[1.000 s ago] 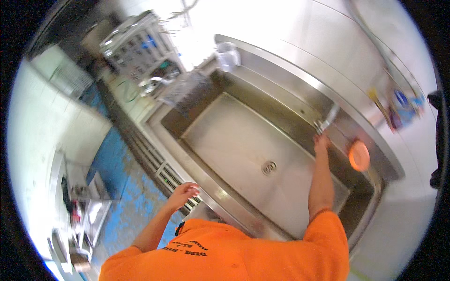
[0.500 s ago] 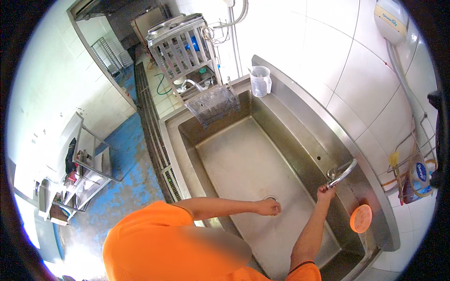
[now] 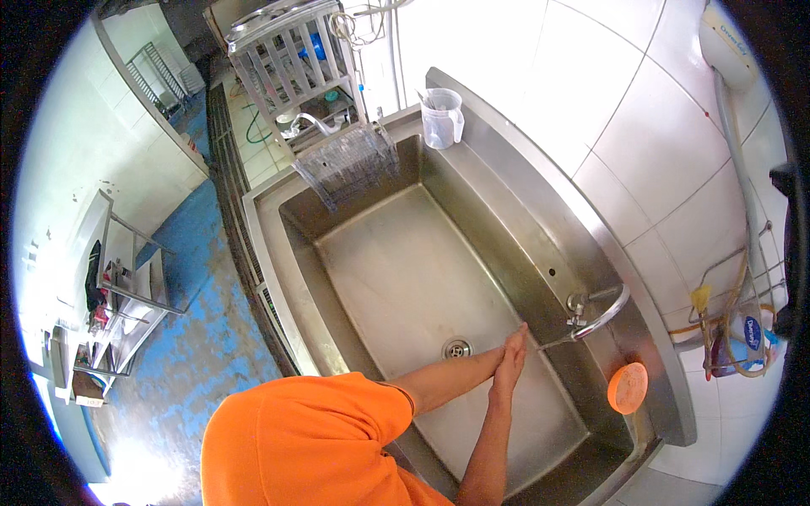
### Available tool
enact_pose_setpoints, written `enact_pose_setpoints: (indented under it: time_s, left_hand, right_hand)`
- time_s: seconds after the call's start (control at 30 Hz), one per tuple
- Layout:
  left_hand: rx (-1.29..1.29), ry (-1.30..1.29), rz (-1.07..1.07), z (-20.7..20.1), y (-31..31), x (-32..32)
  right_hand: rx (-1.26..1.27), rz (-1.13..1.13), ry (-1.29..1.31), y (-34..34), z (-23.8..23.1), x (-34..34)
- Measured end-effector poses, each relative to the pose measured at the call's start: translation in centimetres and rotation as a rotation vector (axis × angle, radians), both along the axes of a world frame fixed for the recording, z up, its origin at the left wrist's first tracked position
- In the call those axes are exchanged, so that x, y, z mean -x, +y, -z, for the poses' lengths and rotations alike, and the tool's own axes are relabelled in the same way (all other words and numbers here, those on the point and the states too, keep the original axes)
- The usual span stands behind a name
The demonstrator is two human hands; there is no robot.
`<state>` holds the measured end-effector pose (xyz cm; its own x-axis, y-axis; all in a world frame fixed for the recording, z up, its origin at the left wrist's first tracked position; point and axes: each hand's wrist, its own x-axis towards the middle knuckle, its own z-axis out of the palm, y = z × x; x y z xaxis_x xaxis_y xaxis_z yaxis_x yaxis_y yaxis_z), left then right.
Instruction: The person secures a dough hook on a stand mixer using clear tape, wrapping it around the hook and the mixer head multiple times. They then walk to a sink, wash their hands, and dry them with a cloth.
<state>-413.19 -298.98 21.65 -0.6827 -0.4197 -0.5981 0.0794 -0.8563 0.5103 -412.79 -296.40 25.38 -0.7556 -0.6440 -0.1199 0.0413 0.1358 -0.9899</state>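
Note:
My left hand (image 3: 515,340) and my right hand (image 3: 504,377) meet palm to palm over the deep steel sink (image 3: 371,278), both without any object. Their fingers look stretched out, though part of each hand is hidden by the other. A thin stream of water (image 3: 553,342) runs from the curved chrome faucet (image 3: 603,322) toward my fingertips. The round drain (image 3: 457,348) shows in the sink floor, left of my hands. To the right of them, an orange round dish (image 3: 628,388) rests on the sink's ledge.
A clear plastic jug (image 3: 441,120) stands at the sink's far corner. A dark, wet-looking mat or cloth (image 3: 348,164) hangs over the far rim. Beyond is a slatted steel rack (image 3: 291,67). A wire holder with bottles (image 3: 742,346) hangs on the right wall.
My right hand has left the faucet and come to my left hand, which moved from the drain toward the faucet. Water now runs, and the view has shifted.

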Motion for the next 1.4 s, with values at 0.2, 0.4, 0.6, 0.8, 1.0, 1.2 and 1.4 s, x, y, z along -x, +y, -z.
enact_pose_setpoints:
  time_s: [0.2, 0.4, 0.6, 0.8, 1.0, 1.2, 1.4]
  left_hand:
    - [-0.081, -0.028, -0.139, -4.2, 0.8, -0.4]
    - [-0.335, 0.103, -0.162, -4.3, -3.7, -0.3]
    - [0.222, -0.333, -0.164, -10.8, 3.0, -1.6]
    - [-0.422, 0.111, -0.174, -10.8, -0.9, -2.7]
    - [-0.802, 1.000, -0.598, -13.5, -1.9, -1.7]
    - [-0.726, 0.206, -0.199, -11.9, -1.8, -4.0]
    - [-0.710, 0.061, -0.336, -1.9, -1.7, 0.1]
  right_hand:
    - [-0.367, -0.006, -0.280, -3.3, 1.5, 6.1]
    - [-0.524, -0.220, 0.324, -7.0, 7.3, 9.5]
    - [-0.792, -0.483, 0.750, -12.0, 15.7, 14.5]
    - [-0.527, -0.597, -0.638, -15.5, 20.5, 13.2]
    - [0.021, 0.331, -1.590, -20.0, 23.6, 13.5]
    - [-0.330, -0.366, -1.150, -19.3, 23.3, 12.4]
    - [-0.336, -0.562, -0.622, -11.7, 14.6, 12.7]
